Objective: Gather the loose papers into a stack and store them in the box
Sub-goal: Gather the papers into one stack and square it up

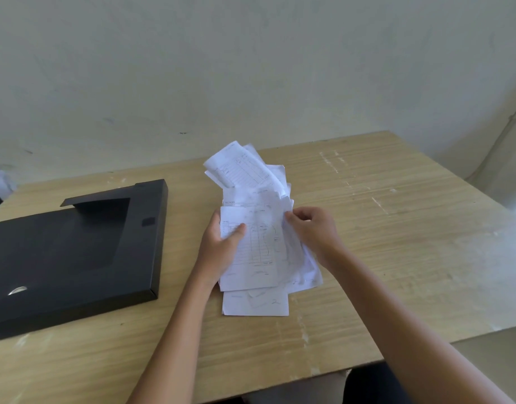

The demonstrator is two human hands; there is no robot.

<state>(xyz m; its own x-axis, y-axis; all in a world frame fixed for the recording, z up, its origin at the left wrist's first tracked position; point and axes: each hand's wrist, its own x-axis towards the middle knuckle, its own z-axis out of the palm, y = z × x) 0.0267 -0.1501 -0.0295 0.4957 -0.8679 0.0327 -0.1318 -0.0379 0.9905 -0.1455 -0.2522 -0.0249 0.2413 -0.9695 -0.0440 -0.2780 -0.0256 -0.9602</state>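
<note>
At far left we see one black document box (73, 252) lying flat and closed on the wooden table (396, 228). Just right of it, our left hand (222, 246) grips the loose papers (256, 228), thumb on the top printed form. Several overlapping sheets, uncountable, rest mid-table. Our right hand (312, 228) pinches their right edge, fingers curled, both forearms reaching forward.

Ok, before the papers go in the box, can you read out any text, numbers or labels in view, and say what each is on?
Nothing can be quoted with confidence.
Papers, held in the left hand and right hand: printed table forms with handwriting, too blurred to read.
Bottom sheet: a handwritten mark, possibly "2", uncertain.
Black box: no legible label or brand; only a small square patch and a glare spot.
</note>
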